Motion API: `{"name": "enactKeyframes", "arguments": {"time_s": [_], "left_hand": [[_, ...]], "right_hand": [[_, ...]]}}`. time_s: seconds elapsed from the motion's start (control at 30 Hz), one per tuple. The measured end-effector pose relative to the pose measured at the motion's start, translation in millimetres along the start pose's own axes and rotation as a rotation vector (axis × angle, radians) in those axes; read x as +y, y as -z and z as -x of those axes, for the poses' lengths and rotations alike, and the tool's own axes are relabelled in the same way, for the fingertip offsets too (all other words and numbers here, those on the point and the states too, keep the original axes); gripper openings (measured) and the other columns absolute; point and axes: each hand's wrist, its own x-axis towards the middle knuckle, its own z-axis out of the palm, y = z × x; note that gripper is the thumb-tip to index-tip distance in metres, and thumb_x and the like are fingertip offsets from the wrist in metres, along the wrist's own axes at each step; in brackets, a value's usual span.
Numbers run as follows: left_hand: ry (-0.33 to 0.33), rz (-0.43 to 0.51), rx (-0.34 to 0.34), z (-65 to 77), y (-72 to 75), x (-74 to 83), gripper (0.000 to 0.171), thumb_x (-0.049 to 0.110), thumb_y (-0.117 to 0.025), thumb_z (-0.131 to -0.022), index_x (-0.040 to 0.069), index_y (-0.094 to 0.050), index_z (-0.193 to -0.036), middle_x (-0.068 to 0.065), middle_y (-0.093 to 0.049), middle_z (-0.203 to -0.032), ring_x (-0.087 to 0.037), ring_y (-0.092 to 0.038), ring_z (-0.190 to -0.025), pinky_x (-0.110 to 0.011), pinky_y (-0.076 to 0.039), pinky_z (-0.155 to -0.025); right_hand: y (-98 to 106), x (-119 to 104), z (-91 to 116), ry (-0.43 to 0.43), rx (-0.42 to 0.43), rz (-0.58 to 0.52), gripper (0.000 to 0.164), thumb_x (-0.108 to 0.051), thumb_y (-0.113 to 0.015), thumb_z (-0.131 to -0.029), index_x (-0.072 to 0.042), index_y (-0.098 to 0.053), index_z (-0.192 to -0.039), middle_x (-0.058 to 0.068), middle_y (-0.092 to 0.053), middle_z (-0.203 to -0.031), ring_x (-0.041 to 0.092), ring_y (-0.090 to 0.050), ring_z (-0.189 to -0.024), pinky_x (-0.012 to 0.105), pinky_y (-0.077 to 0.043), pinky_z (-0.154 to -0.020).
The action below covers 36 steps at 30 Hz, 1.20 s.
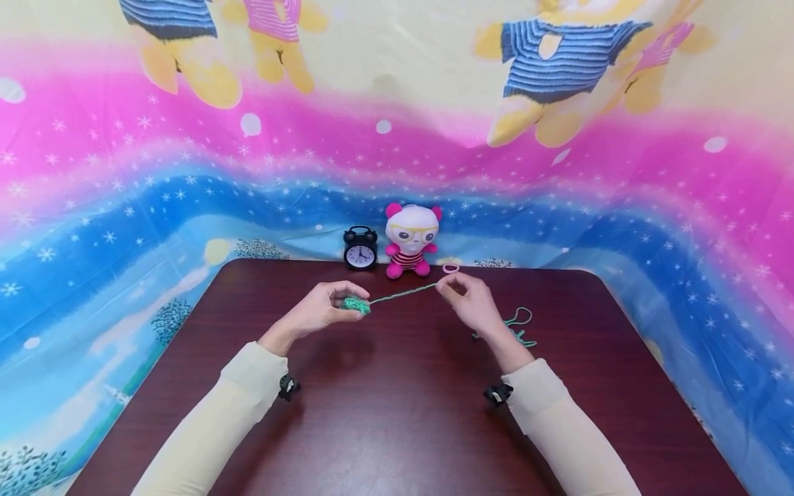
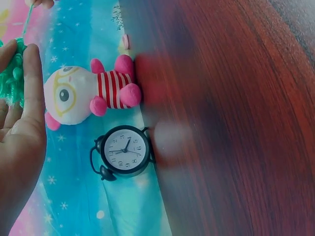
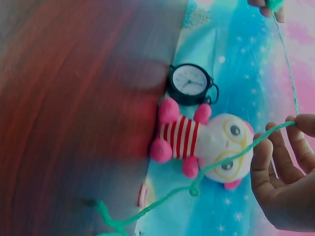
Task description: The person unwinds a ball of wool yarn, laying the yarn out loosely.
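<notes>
My left hand (image 1: 322,308) grips a small bundle of green yarn (image 1: 356,304) between thumb and fingers, above the table. From the bundle a strand (image 1: 403,294) runs taut to my right hand (image 1: 473,303), which pinches it between thumb and finger. Past the pinch, in the right wrist view, the loose tail (image 3: 167,195) hangs down with a small loop or knot in it. Part of that tail (image 1: 520,331) shows behind the right wrist in the head view. The left wrist view has the bundle (image 2: 14,76) at its left edge, partly covered by fingers.
At the table's (image 1: 384,413) back edge stand a black alarm clock (image 1: 360,249) and a pink-and-white panda plush (image 1: 412,241) with yellow glasses. A pink ring (image 1: 451,268) lies right of the plush. A printed cloth (image 1: 397,158) surrounds the table's back and sides.
</notes>
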Motion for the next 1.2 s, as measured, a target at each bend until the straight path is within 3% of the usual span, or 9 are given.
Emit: {"name": "enactKeyframes", "arguments": {"time_s": [0.13, 0.23, 0.47, 0.6, 0.73, 0.83, 1.07, 1.2], "left_hand": [[0.031, -0.003, -0.007, 0.3, 2.1, -2.1, 0.039, 0.014, -0.077, -0.088, 0.015, -0.067, -0.125, -0.009, -0.074, -0.106, -0.032, -0.070, -0.096, -0.042, -0.060, -0.084], [0.037, -0.001, -0.003, 0.8, 3.4, -3.0, 0.033, 0.016, -0.077, -0.088, 0.013, -0.069, -0.120, -0.009, -0.074, -0.101, -0.038, -0.069, -0.094, -0.049, -0.059, -0.085], [0.019, 0.008, 0.027, 2.2, 4.9, -1.5, 0.023, 0.012, -0.080, -0.084, 0.002, -0.066, -0.098, -0.010, -0.073, -0.105, -0.021, -0.073, -0.090, -0.029, -0.059, -0.081], [0.026, 0.017, 0.023, 3.9, 6.5, -0.7, 0.029, 0.012, -0.081, -0.084, 0.003, -0.066, -0.107, -0.015, -0.071, -0.108, -0.020, -0.073, -0.090, -0.027, -0.058, -0.079], [0.040, 0.044, 0.012, 5.6, 8.4, -1.6, 0.037, 0.012, -0.078, -0.086, 0.006, -0.065, -0.121, -0.020, -0.072, -0.105, -0.033, -0.072, -0.093, -0.037, -0.061, -0.080], [0.043, 0.040, 0.027, 6.6, 9.3, -3.7, 0.035, 0.013, -0.075, -0.090, 0.008, -0.065, -0.122, -0.020, -0.073, -0.100, -0.041, -0.071, -0.093, -0.045, -0.061, -0.080], [0.046, 0.011, 0.062, 8.0, 10.8, -9.5, 0.032, 0.010, -0.075, -0.089, 0.007, -0.067, -0.120, -0.025, -0.071, -0.105, -0.023, -0.072, -0.086, -0.042, -0.062, -0.081], [0.048, 0.024, 0.055, 8.7, 11.6, -9.8, 0.036, 0.011, -0.073, -0.091, 0.009, -0.064, -0.125, -0.019, -0.072, -0.103, -0.026, -0.072, -0.090, -0.045, -0.061, -0.082]], "right_hand": [[12.1, 2.3, -0.8, -0.024, 0.041, -0.009, 0.028, -0.038, -0.064, -0.098, -0.014, -0.072, -0.107, 0.010, -0.069, -0.086, 0.017, -0.060, -0.069, 0.032, -0.051, -0.064], [20.9, 4.5, -1.0, -0.048, 0.070, -0.010, 0.030, -0.040, -0.063, -0.098, -0.014, -0.072, -0.108, 0.009, -0.066, -0.083, 0.018, -0.059, -0.070, 0.032, -0.050, -0.065], [42.3, 10.0, -0.8, -0.108, 0.138, -0.038, 0.032, -0.040, -0.062, -0.099, -0.012, -0.072, -0.111, 0.009, -0.069, -0.102, 0.024, -0.064, -0.084, 0.030, -0.056, -0.070], [54.9, 15.9, -0.3, -0.135, 0.174, -0.061, 0.034, -0.041, -0.061, -0.099, -0.011, -0.071, -0.111, 0.006, -0.067, -0.107, 0.023, -0.063, -0.088, 0.029, -0.057, -0.069], [66.8, 23.3, -0.1, -0.151, 0.226, -0.083, 0.034, -0.040, -0.062, -0.098, -0.009, -0.071, -0.111, -0.002, -0.067, -0.105, 0.009, -0.060, -0.084, 0.024, -0.057, -0.067], [75.7, 28.0, 1.5, -0.150, 0.261, -0.100, 0.035, -0.039, -0.062, -0.098, -0.007, -0.070, -0.111, -0.006, -0.066, -0.102, 0.003, -0.057, -0.083, 0.020, -0.055, -0.064], [95.8, 37.2, 6.9, -0.175, 0.340, -0.138, 0.036, -0.035, -0.063, -0.098, -0.003, -0.069, -0.112, -0.012, -0.067, -0.094, 0.001, -0.057, -0.083, 0.019, -0.054, -0.061], [107.6, 42.0, 10.2, -0.202, 0.380, -0.157, 0.034, -0.034, -0.063, -0.099, -0.004, -0.068, -0.112, -0.017, -0.066, -0.091, -0.001, -0.059, -0.083, 0.018, -0.054, -0.061]]}}
